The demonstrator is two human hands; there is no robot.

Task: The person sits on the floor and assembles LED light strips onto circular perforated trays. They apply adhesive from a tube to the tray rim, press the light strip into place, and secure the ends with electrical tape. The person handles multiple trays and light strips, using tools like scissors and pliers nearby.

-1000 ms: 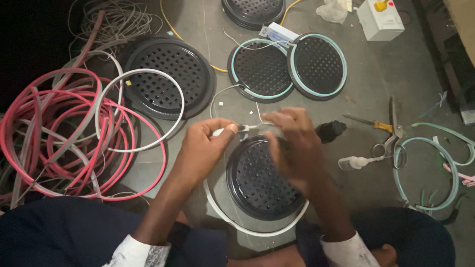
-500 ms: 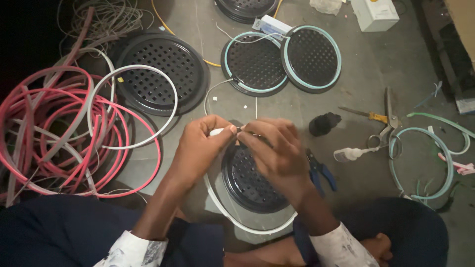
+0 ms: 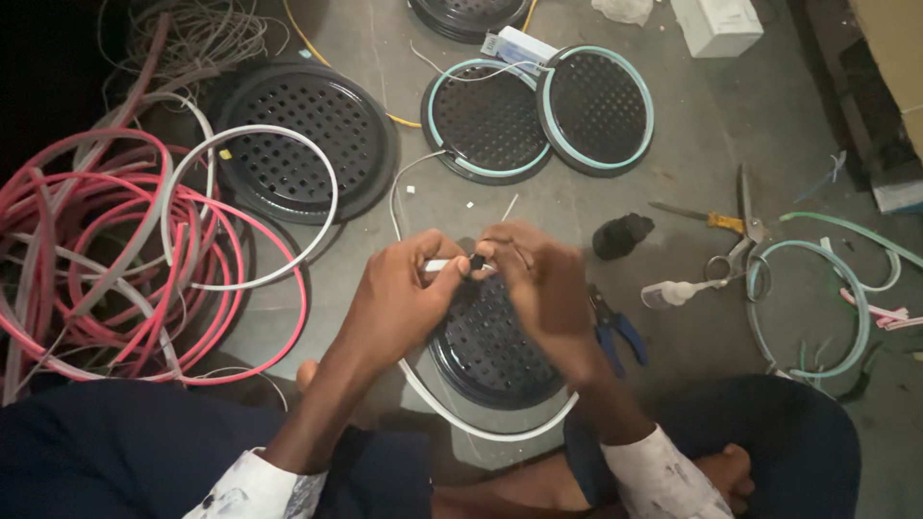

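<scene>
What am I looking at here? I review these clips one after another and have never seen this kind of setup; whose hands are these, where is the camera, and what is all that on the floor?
There is no machine: a person sits on a grey floor, and a camera worn on their head looks down at their own two hands. The left hand and right hand meet over a round black perforated disc. Between the fingertips they pinch the end of a white flexible strip, which loops around the near edge of that disc; a small dark piece sits at the pinched end. To the left lies a tangle of pink and white strips. Further off are more perforated discs, two with pale green rims. To the right lie blue-handled pliers, scissors and a green strip loop.
</scene>
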